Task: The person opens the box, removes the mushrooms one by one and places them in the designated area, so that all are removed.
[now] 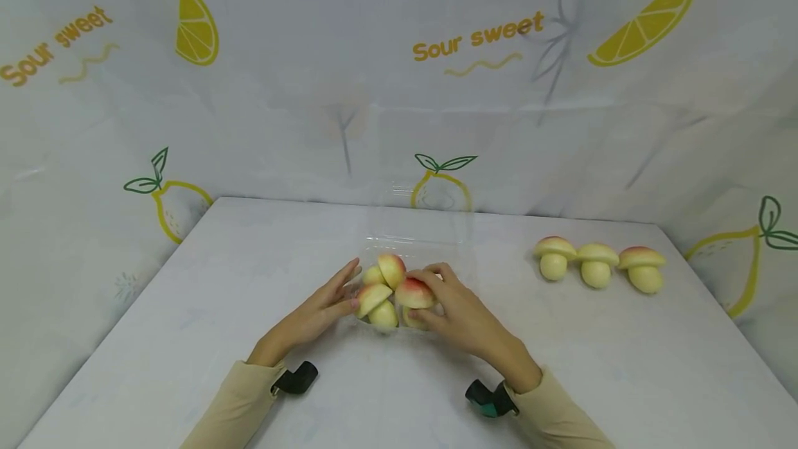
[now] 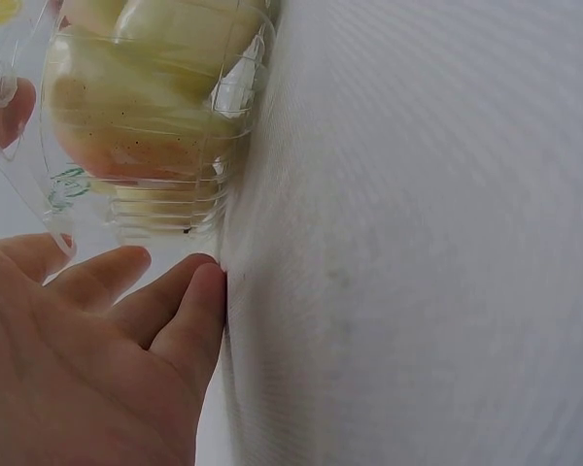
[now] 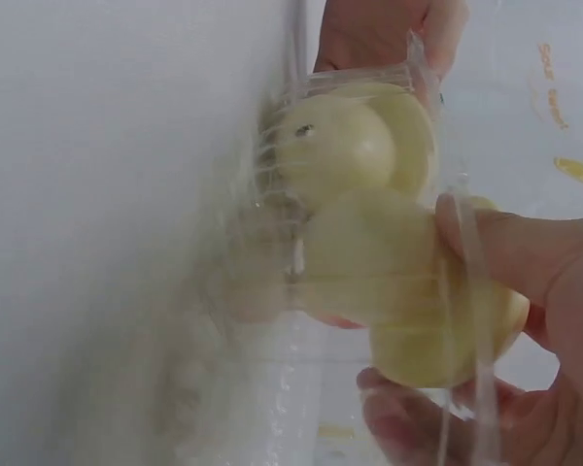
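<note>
A clear plastic clamshell box [image 1: 430, 249] stands mid-table with its lid raised at the back. Inside it sit yellow toy mushrooms with red-blushed caps, one at the front left [image 1: 373, 300] and one behind it [image 1: 391, 270]. My right hand [image 1: 464, 314] grips another mushroom [image 1: 416, 294] at the box's right side, thumb and fingers around its cap and stem. My left hand [image 1: 314, 317] lies along the box's left side with its fingers extended. In the left wrist view, that hand's fingertips [image 2: 209, 277] are near the ribbed box wall [image 2: 165, 209].
Three more mushrooms stand in a row at the table's right: the left one [image 1: 554, 258], the middle one [image 1: 596, 265] and the right one [image 1: 643, 269]. A white cloth [image 1: 299, 89] printed with lemons hangs behind the white table [image 1: 187, 310].
</note>
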### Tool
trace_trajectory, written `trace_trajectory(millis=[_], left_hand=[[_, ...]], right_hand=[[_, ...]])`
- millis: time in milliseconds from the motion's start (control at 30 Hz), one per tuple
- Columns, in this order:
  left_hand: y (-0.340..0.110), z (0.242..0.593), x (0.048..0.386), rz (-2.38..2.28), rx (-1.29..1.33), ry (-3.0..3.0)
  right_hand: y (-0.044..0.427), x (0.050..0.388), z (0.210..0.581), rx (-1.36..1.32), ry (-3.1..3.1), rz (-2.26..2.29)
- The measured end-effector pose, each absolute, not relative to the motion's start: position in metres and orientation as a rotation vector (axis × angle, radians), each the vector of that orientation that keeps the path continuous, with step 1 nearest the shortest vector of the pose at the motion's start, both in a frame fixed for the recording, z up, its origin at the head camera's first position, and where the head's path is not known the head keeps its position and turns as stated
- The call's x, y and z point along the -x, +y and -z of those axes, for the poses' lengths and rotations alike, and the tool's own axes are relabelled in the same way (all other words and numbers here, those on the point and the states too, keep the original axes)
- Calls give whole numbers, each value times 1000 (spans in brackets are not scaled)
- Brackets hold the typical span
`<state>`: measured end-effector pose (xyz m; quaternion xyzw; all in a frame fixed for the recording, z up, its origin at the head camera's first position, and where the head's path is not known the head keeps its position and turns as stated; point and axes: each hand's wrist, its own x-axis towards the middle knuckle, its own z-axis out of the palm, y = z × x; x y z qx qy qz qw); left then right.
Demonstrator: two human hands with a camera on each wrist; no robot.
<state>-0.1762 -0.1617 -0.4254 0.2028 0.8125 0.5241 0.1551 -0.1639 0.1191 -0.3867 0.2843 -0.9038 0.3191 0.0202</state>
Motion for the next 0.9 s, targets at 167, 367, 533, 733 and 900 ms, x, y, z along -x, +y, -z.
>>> trace_trajectory(millis=[167, 367, 533, 733, 900], left_hand=[[-162, 426, 177, -1494, -593, 2329], [-161, 426, 177, -1492, -587, 2324], [-162, 425, 177, -1495, -582, 2323], [-162, 425, 176, -1495, -580, 2325], [-162, 425, 176, -1499, -590, 2319]], right_hand=[[127, 162, 381, -862, -2742, -1018], [141, 161, 373, -838, -2696, -1008], [153, 158, 366, -825, -2649, -1024], [166, 154, 365, -773, -2630, -1020], [177, 150, 368, -764, -2625, -994]])
